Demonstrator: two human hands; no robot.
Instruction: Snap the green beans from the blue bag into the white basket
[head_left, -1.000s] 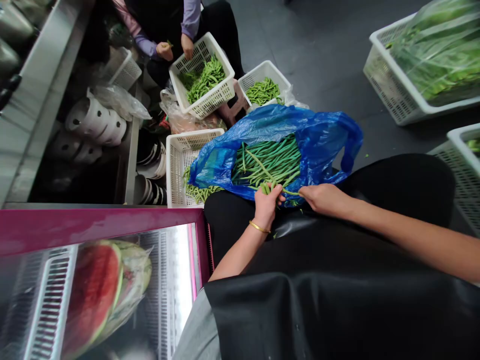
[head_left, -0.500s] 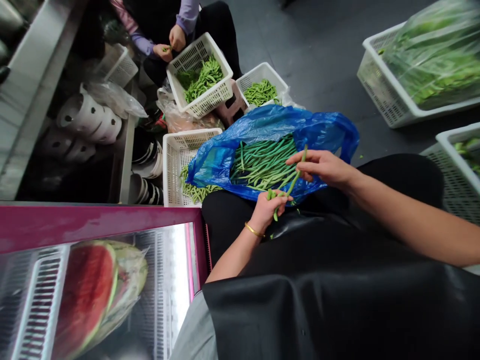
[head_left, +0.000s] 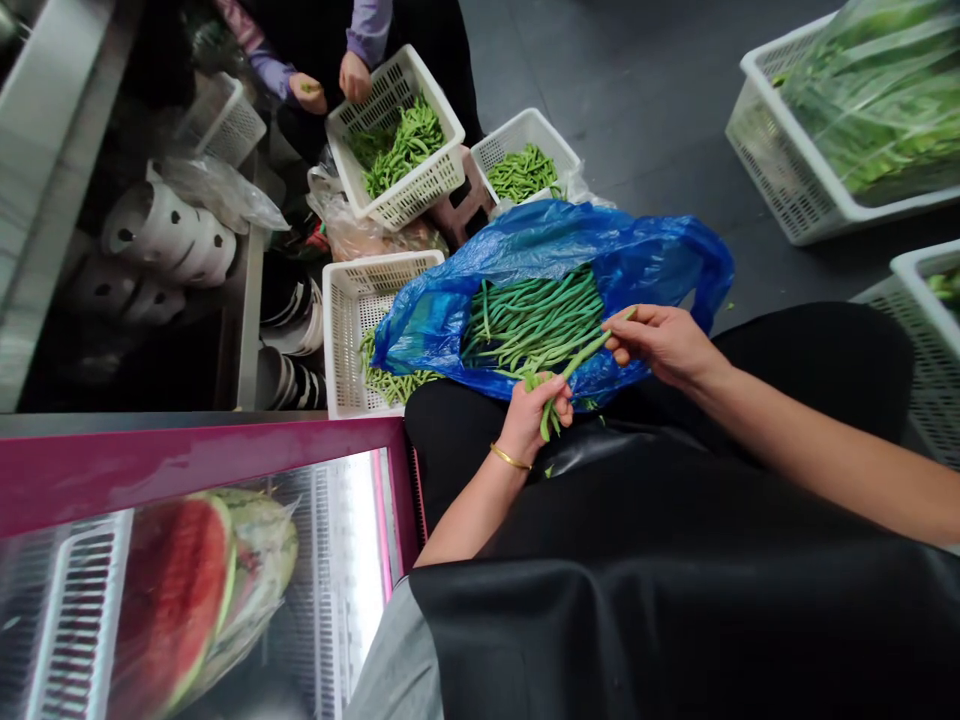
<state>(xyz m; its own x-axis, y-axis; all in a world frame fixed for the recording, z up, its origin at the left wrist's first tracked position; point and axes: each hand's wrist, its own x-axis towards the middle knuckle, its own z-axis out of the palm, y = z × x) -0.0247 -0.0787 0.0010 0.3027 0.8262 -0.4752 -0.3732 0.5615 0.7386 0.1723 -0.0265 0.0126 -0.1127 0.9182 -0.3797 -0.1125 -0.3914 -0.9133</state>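
green bean [head_left: 588,353]: left hand [head_left: 534,412] clamped on one end plus short pieces [head_left: 549,422], right hand [head_left: 664,342] pinching near other end.

Head-worn view, forward and down

One blue bag [head_left: 536,238] — one bangle [head_left: 511,459] — one watermelon [head_left: 180,580]

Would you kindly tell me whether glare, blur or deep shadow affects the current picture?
Head view: the light strip looks blown out; sheen on the blue bag; deep shadow below the steel counter; the watermelon soft and smeared; the left hand, right hand and bean between them fairly clear.
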